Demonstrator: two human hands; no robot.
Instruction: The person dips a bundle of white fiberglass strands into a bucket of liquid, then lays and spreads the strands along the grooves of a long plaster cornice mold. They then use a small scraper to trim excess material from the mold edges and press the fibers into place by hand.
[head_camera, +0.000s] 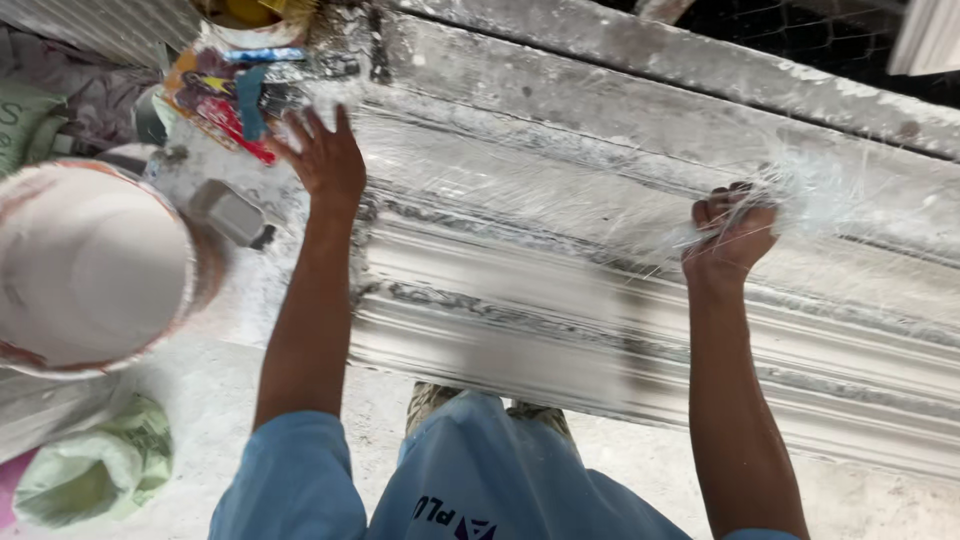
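The long ribbed plaster moulding (620, 330) lies across a plaster-crusted bench (700, 70), with a dusty floor (220, 390) below it. On the moulding's upper part, the right hand (733, 235) is clenched around a tuft of glass fibre strands (800, 195). At the moulding's left end, the left hand (325, 155) spreads its fingers open, near a white-filled bucket (90, 270).

The floor (250, 400) is pale and dusty, covered with white powder. A big round bucket (90, 265) full of white paste stands on it at the left. Near the bucket lies a crumpled green bag (100, 470). Further back is a colourful torn packet (225, 95), and a grey sack (80, 95) sits in the corner. At the top right there is wire mesh (790, 30) in front of a dark space. Soft daylight falls on everything.
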